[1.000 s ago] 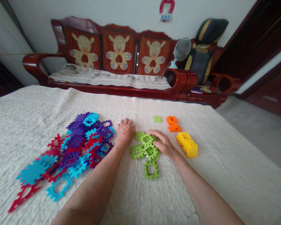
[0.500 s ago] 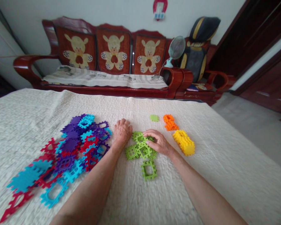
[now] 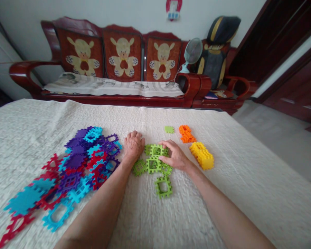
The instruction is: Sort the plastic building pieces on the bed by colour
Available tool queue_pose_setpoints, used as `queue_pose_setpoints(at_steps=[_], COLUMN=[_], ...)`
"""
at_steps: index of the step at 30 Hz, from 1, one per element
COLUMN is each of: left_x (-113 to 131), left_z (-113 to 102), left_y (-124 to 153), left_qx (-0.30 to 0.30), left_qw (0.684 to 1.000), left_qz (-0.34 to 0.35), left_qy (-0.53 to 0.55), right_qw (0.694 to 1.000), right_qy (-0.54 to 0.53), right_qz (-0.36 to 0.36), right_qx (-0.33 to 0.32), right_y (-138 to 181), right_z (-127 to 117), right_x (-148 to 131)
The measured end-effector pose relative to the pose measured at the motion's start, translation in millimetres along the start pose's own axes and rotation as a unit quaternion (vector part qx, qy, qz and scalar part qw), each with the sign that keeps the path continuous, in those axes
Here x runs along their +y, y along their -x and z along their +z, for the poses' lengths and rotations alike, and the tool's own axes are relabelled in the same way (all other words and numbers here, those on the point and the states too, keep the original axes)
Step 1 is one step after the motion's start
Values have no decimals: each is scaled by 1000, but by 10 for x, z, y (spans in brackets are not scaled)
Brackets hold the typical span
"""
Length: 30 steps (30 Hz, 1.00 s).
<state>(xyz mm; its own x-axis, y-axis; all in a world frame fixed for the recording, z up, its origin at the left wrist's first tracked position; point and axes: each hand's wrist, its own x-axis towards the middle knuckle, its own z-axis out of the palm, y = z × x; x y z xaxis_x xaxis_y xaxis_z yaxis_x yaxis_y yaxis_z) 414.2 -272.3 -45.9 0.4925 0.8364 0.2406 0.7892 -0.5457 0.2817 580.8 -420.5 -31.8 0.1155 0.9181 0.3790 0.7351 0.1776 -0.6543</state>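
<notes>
Interlocking green plastic tiles with notched edges lie in a small cluster between my hands. My right hand (image 3: 176, 155) is at the cluster's right side, thumb and fingers closed on the edge of a green square frame tile (image 3: 153, 164). Its fingertips overlap the neighbouring pieces, so the exact grip is partly hidden. To the left, my left hand (image 3: 133, 144) lies palm down on the cloth with fingers stretched forward, holding nothing. One separate green frame tile (image 3: 163, 187) sits nearer to me, and a solid pale green tile (image 3: 169, 129) lies farther back.
A heap of purple, blue and red tiles (image 3: 75, 160) spreads over the left of the cloth-covered table (image 3: 134, 221). Orange tiles (image 3: 188, 137) and a yellow block of joined tiles (image 3: 201, 155) lie to the right. Behind stand a wooden sofa (image 3: 114, 100) and a fan (image 3: 193, 51).
The upper green frame tiles have turned straighter under my right hand, and the leftmost green tile has shifted left. My left hand stays resting on the cloth. The view has moved slightly.
</notes>
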Motion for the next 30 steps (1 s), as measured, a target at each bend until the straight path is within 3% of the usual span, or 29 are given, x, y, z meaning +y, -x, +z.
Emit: queue_pose_setpoints(at_steps=[8,13,16,20,23,30], left_x=[15,15,17,12,7,11], left_z=[-36,-27,-26,-25,-25,-37], left_y=[13,16,12,10,12,14], left_qx=[0,3,2,-1,0,0], left_qw=[1000,1000,1000,1000,1000,1000], left_qz=[1,4,2,5,8,12], left_qy=[-1,-4,-3,-2,-4,-5], right_qw=[999,999,993,963,950,962], right_qy=[45,-1,-67,-109,-69,122], right_qz=[29,46,69,141,188,171], right_qx=[11,14,65,204,240,173], right_y=[-28,-13,-36,-126,-170,-103], right_z=[22,49,43,47,36,-12], right_x=[-42,-137,-122,111,325,392])
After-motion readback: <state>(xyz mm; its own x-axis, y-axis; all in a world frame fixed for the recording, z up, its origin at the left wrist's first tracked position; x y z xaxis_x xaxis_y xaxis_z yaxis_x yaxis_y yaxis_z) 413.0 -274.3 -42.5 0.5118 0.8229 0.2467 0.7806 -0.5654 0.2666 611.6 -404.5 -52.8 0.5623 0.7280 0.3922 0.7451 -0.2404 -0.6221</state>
